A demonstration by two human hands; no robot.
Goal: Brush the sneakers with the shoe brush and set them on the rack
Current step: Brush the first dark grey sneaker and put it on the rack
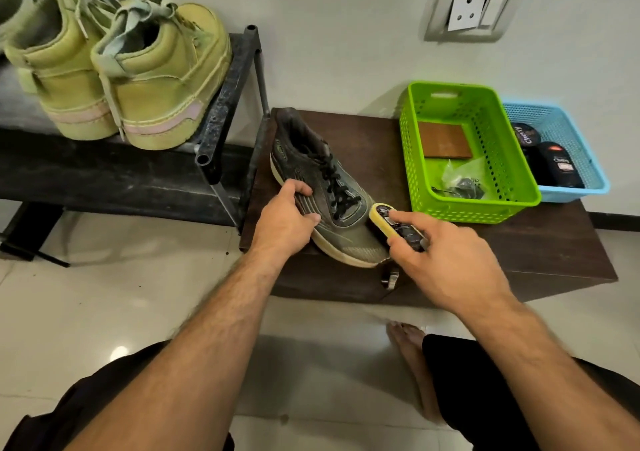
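A dark olive sneaker (322, 187) with black laces lies on a low brown wooden stand (519, 243), toe toward me. My left hand (287, 218) grips its left side near the midfoot. My right hand (446, 260) holds a yellow shoe brush (384, 218) with a black label, pressed against the right side of the toe area. A black metal rack (228, 104) stands to the left, with a pair of light green high-top sneakers (114, 70) on its top shelf.
A green plastic basket (519, 187) with a brown board and a small bag sits on the stand's right part. Behind it is a blue basket (588, 180) holding black polish containers. A wall socket (474, 4) is above. My bare foot (408, 357) rests on the tiled floor.
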